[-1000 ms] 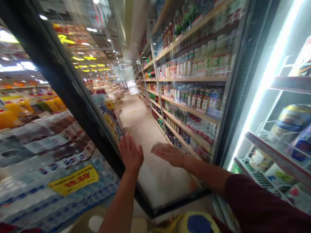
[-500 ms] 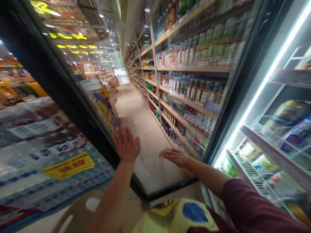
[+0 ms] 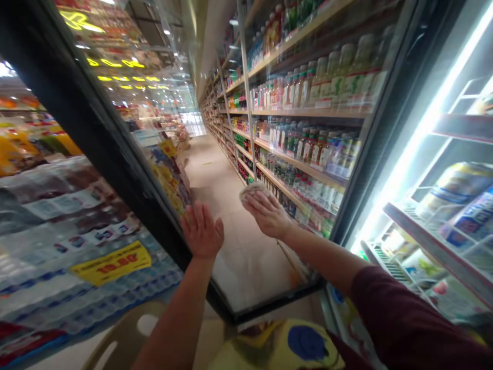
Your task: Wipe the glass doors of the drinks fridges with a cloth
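Observation:
A glass cooler door (image 3: 246,280) in a black frame stands open in front of me. My left hand (image 3: 202,229) lies against the pane beside the left frame bar, fingers stretched and nothing held. Farther right, my right hand (image 3: 266,211) presses a pale, crumpled cloth (image 3: 252,190) to the glass. The cloth sticks out past its fingertips; the rest is hidden under the palm.
To the right is a lit cooler with wire shelves (image 3: 389,264) of packaged goods. Shrink-wrapped bottles (image 3: 65,205) with a yellow price sign (image 3: 111,263) stand left. A beige plastic stool (image 3: 127,329) is below. Bottle shelves (image 3: 308,110) and an aisle show in the glass.
My right hand has moved up and slightly left across the glass, and the cloth under it now shows. My left hand stays at nearly the same spot.

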A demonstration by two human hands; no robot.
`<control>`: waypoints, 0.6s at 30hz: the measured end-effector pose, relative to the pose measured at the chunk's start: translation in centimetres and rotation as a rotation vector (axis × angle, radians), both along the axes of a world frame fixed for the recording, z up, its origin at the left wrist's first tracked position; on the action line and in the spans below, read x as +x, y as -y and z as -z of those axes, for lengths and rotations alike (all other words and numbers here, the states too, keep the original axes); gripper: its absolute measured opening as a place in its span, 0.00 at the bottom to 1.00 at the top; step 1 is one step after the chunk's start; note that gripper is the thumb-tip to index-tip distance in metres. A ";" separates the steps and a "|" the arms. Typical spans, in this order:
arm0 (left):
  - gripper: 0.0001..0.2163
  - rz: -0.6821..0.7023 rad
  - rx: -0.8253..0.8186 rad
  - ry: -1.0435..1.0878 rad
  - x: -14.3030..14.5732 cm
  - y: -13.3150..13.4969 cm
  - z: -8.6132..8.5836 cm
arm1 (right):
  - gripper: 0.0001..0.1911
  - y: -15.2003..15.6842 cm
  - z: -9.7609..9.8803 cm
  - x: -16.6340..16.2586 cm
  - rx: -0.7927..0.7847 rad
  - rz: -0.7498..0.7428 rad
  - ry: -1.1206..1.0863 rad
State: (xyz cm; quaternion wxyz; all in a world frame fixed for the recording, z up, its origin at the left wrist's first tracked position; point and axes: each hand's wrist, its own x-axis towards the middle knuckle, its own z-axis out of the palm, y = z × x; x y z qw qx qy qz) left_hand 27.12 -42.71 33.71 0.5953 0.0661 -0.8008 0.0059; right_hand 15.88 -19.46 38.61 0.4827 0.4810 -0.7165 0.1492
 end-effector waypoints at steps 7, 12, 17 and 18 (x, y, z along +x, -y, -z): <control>0.29 0.005 0.065 0.015 0.0 -0.3 -0.4 | 0.31 4.5 -8.7 2.0 -0.171 -0.003 -0.051; 0.29 0.020 0.076 0.022 0.0 -0.4 -0.6 | 0.29 3.4 -10.8 1.6 0.098 -0.131 -0.107; 0.26 -0.062 -0.020 -0.060 0.7 -2.0 -2.7 | 0.30 1.6 -17.7 -0.9 -0.234 0.025 -0.017; 0.26 -0.076 -0.035 -0.085 0.9 -2.6 -4.0 | 0.30 1.6 -18.4 -1.1 -0.268 0.046 0.004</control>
